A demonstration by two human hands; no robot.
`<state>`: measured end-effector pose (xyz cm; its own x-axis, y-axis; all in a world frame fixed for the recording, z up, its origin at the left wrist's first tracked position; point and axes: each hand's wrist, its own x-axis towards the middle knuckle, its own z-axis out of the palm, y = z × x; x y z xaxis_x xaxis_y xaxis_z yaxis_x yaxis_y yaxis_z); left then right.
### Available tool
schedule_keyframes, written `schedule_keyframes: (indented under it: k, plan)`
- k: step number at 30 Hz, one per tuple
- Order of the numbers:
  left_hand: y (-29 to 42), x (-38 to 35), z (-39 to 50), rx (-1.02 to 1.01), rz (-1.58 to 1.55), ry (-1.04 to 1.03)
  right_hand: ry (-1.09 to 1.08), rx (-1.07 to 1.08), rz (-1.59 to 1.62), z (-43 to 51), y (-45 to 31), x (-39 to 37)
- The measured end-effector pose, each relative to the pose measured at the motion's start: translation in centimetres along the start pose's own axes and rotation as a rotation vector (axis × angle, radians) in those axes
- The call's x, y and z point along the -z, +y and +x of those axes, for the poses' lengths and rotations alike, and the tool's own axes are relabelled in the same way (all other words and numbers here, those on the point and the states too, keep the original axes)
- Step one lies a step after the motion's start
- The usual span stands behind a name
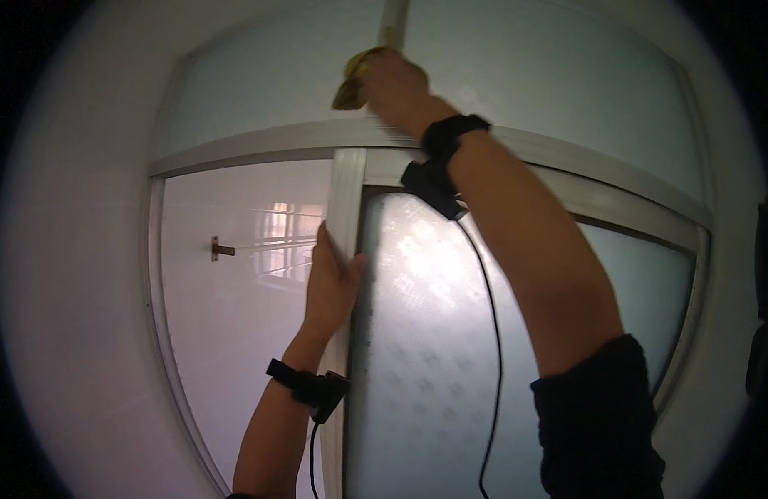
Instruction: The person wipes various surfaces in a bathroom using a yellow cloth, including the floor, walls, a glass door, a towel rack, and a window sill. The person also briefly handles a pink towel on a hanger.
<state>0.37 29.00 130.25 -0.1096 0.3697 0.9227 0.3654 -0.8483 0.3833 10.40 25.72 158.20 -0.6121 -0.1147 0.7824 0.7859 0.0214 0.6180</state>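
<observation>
My right hand (396, 84) is raised high and closed on a yellowish cloth (349, 92), against the lower end of a vertical metal bar (393, 25) that divides the frosted upper glass pane (534, 81). Below it runs the horizontal metal rail (284, 141) of the door frame. My left hand (334, 280) grips the upright edge of the sliding door's metal frame (348, 187), fingers on its left side and thumb on the right. The door's patterned frosted glass (427, 324) lies right of that edge. Both wrists wear black straps with small devices and cables.
Left of the door edge is an opening onto a glossy light wall (234, 324), which bears a metal bar bracket (222, 249) and reflects a window. A black cable (497, 337) hangs from my right wrist before the glass. Dark objects (761, 262) stand at the far right.
</observation>
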Motion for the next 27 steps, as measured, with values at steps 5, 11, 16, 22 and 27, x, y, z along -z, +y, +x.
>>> schedule_keyframes:
  k: [5,11,16,22,27]
  plan:
    - [-3.2,-0.4,1.1,0.09,-0.268,-0.088,-0.034,0.09,-0.074,-6.0,-2.9,-0.5]
    - [-6.9,0.2,1.8,0.025,-0.086,0.055,0.012,0.189,-0.047,-15.0,9.0,5.6]
    - [-9.3,-0.2,2.7,0.037,0.061,0.113,0.097,0.073,-0.365,-27.4,25.1,14.2]
    - [-10.1,-0.2,3.6,0.067,0.049,0.091,-0.063,-0.386,-0.564,-37.9,36.0,25.2]
    - [-9.1,-0.3,2.8,-0.006,0.049,0.136,-0.243,-0.759,-0.584,-39.6,33.0,28.2]
